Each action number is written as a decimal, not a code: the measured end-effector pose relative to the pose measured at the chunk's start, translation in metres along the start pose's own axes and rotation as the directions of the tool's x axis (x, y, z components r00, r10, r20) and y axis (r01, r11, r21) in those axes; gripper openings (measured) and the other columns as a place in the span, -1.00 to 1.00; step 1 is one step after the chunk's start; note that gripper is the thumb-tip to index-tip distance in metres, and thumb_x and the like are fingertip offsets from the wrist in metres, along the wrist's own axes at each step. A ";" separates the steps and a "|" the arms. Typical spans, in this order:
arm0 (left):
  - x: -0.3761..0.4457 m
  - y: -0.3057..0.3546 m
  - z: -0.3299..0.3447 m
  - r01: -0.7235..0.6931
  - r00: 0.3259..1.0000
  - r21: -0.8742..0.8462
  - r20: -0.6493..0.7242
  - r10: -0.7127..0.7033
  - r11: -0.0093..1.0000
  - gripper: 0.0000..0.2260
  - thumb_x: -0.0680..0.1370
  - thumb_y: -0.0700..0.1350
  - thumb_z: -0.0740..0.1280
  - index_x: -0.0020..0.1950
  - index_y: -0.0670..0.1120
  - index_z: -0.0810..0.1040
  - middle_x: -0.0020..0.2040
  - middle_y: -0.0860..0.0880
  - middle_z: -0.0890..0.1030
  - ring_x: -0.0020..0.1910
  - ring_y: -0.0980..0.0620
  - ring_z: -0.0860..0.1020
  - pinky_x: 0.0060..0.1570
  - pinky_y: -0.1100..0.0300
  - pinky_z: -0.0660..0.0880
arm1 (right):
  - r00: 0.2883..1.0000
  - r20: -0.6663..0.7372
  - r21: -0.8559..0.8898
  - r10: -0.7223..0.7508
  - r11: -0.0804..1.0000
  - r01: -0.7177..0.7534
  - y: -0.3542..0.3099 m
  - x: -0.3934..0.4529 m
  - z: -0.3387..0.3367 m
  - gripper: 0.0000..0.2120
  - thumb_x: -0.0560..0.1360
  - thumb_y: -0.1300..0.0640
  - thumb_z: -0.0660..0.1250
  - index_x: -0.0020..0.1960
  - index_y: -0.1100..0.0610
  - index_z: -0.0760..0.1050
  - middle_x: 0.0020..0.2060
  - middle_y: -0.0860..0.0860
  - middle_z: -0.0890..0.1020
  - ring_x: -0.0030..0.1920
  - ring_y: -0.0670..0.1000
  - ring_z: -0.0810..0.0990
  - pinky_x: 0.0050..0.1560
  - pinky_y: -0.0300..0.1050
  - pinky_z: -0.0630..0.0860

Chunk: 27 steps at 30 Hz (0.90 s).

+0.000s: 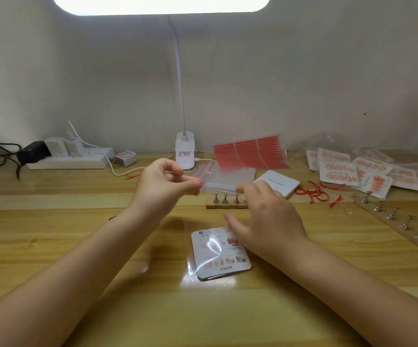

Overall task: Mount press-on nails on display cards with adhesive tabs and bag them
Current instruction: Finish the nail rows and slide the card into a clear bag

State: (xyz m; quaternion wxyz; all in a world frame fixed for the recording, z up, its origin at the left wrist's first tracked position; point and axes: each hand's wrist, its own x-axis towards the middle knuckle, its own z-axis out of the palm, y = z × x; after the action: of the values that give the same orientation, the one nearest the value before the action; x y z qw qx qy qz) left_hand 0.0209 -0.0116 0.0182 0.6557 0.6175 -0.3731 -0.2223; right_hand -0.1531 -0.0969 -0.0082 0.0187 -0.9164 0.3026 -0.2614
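A white display card with press-on nails [221, 256] lies inside a clear bag on the wooden table, right in front of me. My left hand [164, 182] is raised above the table with curled fingers and pinches the left edge of a clear zip bag [224, 177] from the stack behind. My right hand [265, 212] hovers with its fingers spread; its fingertips reach the near edge of that stack, and its thumb hangs over the card's top right corner. The hand hides part of a small wooden stand with metal nail holders [224, 200].
Red adhesive tab sheets [250, 152] lean at the back beside the lamp base [185, 152]. A white card stack [278, 184], red peeled strips [314, 192], a pile of bagged cards [353, 171] and a long holder strip [393, 217] lie right. A power strip [70, 159] sits back left.
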 end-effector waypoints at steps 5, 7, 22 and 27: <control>-0.011 0.002 0.011 -0.160 0.982 0.230 0.137 0.130 0.960 -0.68 0.39 -0.36 0.51 -0.17 -0.10 0.39 -0.27 -0.10 0.69 -0.26 -0.01 0.68 -0.19 0.15 0.62 | 0.991 -0.126 0.426 -0.055 0.899 0.104 0.002 0.008 -0.014 -0.61 0.51 0.02 0.40 0.31 0.06 0.50 -0.04 -0.02 0.56 -0.13 -0.06 0.53 -0.11 -0.20 0.50; -0.015 0.002 0.015 -0.211 0.970 0.286 0.181 0.164 0.935 -0.69 0.38 -0.35 0.52 -0.17 -0.07 0.42 -0.26 -0.08 0.69 -0.24 -0.01 0.68 -0.15 0.08 0.62 | 0.991 -0.109 0.452 -0.082 0.883 0.123 0.002 0.011 -0.017 -0.73 0.50 0.07 0.41 0.18 0.09 0.60 -0.10 -0.02 0.61 -0.15 -0.05 0.56 -0.15 -0.27 0.47; -0.007 -0.017 0.012 -0.209 0.976 0.414 0.142 0.164 0.886 -0.78 0.53 -0.20 0.41 0.05 0.09 0.49 -0.05 0.09 0.66 -0.07 0.18 0.62 -0.03 0.23 0.57 | 0.959 -0.174 0.245 0.225 0.953 -0.179 0.077 0.036 -0.052 -0.85 0.52 0.19 0.39 0.07 0.16 0.67 -0.09 0.00 0.71 -0.19 -0.13 0.60 -0.08 -0.25 0.43; 0.001 -0.042 -0.005 -0.219 0.975 0.666 0.128 0.180 0.713 -0.82 0.55 -0.19 0.35 0.08 0.06 0.48 -0.06 0.19 0.60 -0.01 0.18 0.57 0.02 0.20 0.49 | 0.903 -0.213 0.076 0.374 0.927 -0.366 0.126 0.034 -0.056 -0.86 0.51 0.26 0.33 -0.04 0.19 0.67 -0.11 0.14 0.71 -0.08 0.18 0.64 -0.01 0.05 0.58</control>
State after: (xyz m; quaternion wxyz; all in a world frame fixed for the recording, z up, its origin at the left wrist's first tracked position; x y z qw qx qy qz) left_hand 0.0325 -0.0150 -0.0226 0.3964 0.7631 -0.5102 -0.0160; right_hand -0.2258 -0.2121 0.0316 0.0493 -0.8064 0.4667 -0.3597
